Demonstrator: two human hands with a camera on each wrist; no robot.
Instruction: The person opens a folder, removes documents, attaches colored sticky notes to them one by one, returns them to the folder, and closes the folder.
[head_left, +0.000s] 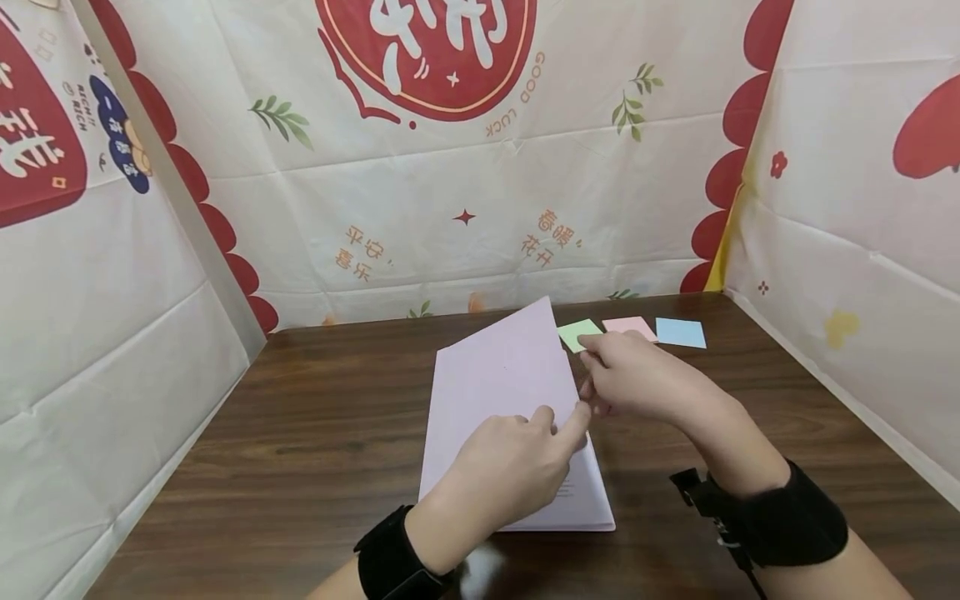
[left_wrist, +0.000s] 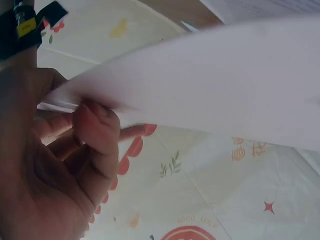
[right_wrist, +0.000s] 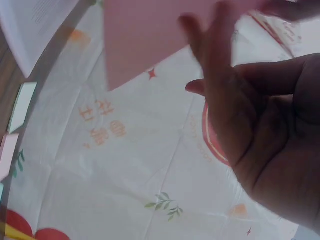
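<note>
A pale pink sheet (head_left: 502, 383) lies tilted over a white printed booklet (head_left: 588, 500) on the dark wooden table (head_left: 315, 417), its right edge lifted. My left hand (head_left: 573, 421) pinches that edge near its middle. In the left wrist view the thumb (left_wrist: 95, 125) presses the pink sheet (left_wrist: 210, 85) against the fingers. My right hand (head_left: 588, 392) grips the same edge just above, fingers curled. In the right wrist view the blurred fingers (right_wrist: 215, 60) hold the pink sheet (right_wrist: 145, 35) from behind.
Three sticky notes lie in a row at the back right: green (head_left: 577, 335), pink (head_left: 630, 327) and blue (head_left: 681, 332). Printed cloth walls (head_left: 465, 183) close the table in on the left, back and right. Black straps (head_left: 780, 521) wrap both wrists.
</note>
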